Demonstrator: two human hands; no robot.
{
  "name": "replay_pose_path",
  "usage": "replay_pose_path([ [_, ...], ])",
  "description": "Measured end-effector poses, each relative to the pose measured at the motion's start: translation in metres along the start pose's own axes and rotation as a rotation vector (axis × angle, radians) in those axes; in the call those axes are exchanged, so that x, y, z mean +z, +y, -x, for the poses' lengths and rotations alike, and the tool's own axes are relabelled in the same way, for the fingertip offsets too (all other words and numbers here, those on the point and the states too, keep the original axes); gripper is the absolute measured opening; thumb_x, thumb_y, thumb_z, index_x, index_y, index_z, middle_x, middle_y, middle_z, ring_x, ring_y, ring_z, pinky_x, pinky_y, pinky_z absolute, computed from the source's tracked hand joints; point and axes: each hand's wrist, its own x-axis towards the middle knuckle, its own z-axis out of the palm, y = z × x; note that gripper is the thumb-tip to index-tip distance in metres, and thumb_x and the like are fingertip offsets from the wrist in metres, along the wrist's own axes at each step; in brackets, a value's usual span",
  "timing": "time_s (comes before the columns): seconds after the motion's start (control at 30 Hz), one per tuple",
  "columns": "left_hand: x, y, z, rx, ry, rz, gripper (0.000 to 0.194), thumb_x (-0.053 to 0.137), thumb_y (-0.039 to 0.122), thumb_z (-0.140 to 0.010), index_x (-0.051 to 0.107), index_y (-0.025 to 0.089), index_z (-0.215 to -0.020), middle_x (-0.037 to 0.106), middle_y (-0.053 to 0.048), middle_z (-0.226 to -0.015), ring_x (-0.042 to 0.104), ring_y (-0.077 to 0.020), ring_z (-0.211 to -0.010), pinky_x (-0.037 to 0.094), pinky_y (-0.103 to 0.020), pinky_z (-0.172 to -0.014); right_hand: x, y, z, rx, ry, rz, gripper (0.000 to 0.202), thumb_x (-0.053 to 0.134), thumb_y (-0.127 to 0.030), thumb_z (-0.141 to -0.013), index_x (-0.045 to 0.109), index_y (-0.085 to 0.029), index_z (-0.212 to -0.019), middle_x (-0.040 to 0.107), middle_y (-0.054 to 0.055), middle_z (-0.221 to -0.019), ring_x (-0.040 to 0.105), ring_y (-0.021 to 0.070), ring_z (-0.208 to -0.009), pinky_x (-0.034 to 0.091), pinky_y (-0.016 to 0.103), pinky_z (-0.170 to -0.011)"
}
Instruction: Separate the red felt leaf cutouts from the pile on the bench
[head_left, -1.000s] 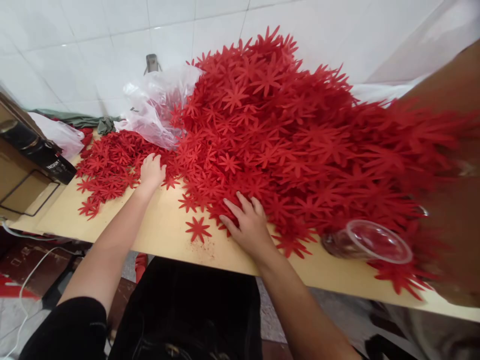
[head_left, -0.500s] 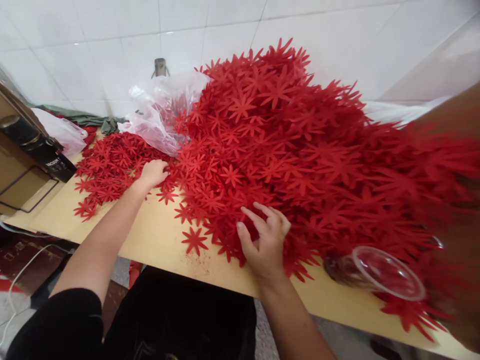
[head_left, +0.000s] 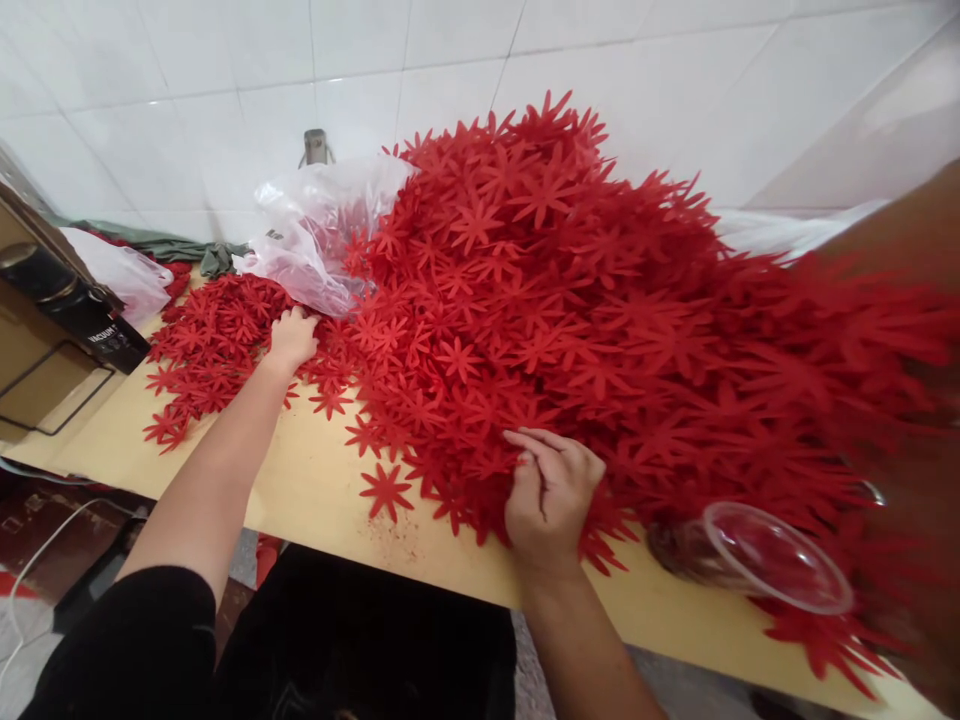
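A large heap of red star-shaped cut-outs [head_left: 517, 290], flower-like with narrow petals, covers much of the table. Over its front lower part, my right hand [head_left: 555, 490] is closed, fingers bent toward the thumb. A speck of red shows at the thumb tip; what the fingers pinch cannot be made out. My left hand [head_left: 294, 338] rests palm down at the right edge of a smaller red pile [head_left: 217, 330], its fingers a little apart and their tips partly hidden. One loose red star [head_left: 385, 491] lies flat on the table between my hands.
A crumpled clear plastic bag [head_left: 322, 235] lies behind my left hand. To the right, a clear plastic cup [head_left: 750, 555] lies on its side near the edge of the wooden table [head_left: 307, 480]. A black flask [head_left: 71, 305] and cardboard box stand left; a tiled wall [head_left: 450, 60] is behind.
My right hand has moved slightly right, and its spread fingers have closed toward the thumb. My left hand has shifted a little left over the smaller pile.
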Motion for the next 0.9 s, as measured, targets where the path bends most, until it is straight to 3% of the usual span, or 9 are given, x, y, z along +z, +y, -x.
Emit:
replay_pose_path([
  [0.13, -0.003, -0.003, 0.004, -0.029, 0.022, 0.075, 0.039, 0.055, 0.027, -0.075, 0.061, 0.022, -0.113, 0.057, -0.012, -0.117, 0.050, -0.0279, -0.113, 0.036, -0.044, -0.098, 0.001, 0.002, 0.000, -0.020, 0.004, -0.035, 0.030, 0.039, -0.023, -0.085, 0.065, -0.020, -0.099, 0.062, 0.010, -0.098, 0.051, 0.0238, -0.098, 0.039, 0.046, -0.089],
  [0.3, -0.010, -0.018, 0.008, -0.074, 0.062, 0.268, 0.033, 0.057, 0.027, -0.074, 0.063, 0.019, -0.105, 0.067, -0.005, -0.093, 0.060, -0.0163, -0.083, 0.044, -0.028, -0.080, 0.004, 0.006, -0.001, -0.033, 0.025, 0.011, 0.024, 0.044, -0.023, -0.084, 0.066, -0.017, -0.092, 0.064, 0.010, -0.091, 0.054, 0.0224, -0.093, 0.040, 0.044, -0.088],
  [0.53, -0.017, -0.037, 0.013, -0.108, 0.190, 0.507, 0.048, 0.059, 0.020, -0.073, 0.053, 0.015, -0.121, 0.065, -0.001, -0.083, 0.056, -0.0099, -0.070, 0.044, -0.022, -0.073, 0.006, 0.010, 0.001, -0.004, 0.057, 0.056, 0.021, 0.048, -0.024, -0.082, 0.066, -0.015, -0.086, 0.065, 0.010, -0.086, 0.056, 0.0215, -0.090, 0.041, 0.042, -0.087],
  [0.7, -0.022, -0.029, 0.018, -0.119, 0.285, 0.772, 0.042, 0.069, 0.024, -0.064, 0.063, 0.013, -0.104, 0.060, 0.001, -0.072, 0.053, -0.0094, -0.064, 0.044, -0.022, -0.070, 0.007, 0.015, 0.002, 0.009, 0.055, 0.068, 0.022, 0.047, -0.025, -0.081, 0.066, -0.015, -0.084, 0.066, 0.010, -0.084, 0.058, 0.0223, -0.087, 0.041, 0.045, -0.087],
  [0.9, -0.031, -0.019, 0.028, -0.056, 0.459, 0.698, 0.036, 0.068, 0.027, -0.068, 0.065, 0.016, -0.102, 0.060, 0.000, -0.075, 0.052, -0.0110, -0.069, 0.042, -0.024, -0.075, 0.004, 0.016, 0.007, -0.019, 0.085, 0.129, 0.025, 0.044, -0.025, -0.082, 0.066, -0.013, -0.084, 0.067, 0.012, -0.082, 0.060, 0.0233, -0.085, 0.042, 0.043, -0.085],
])
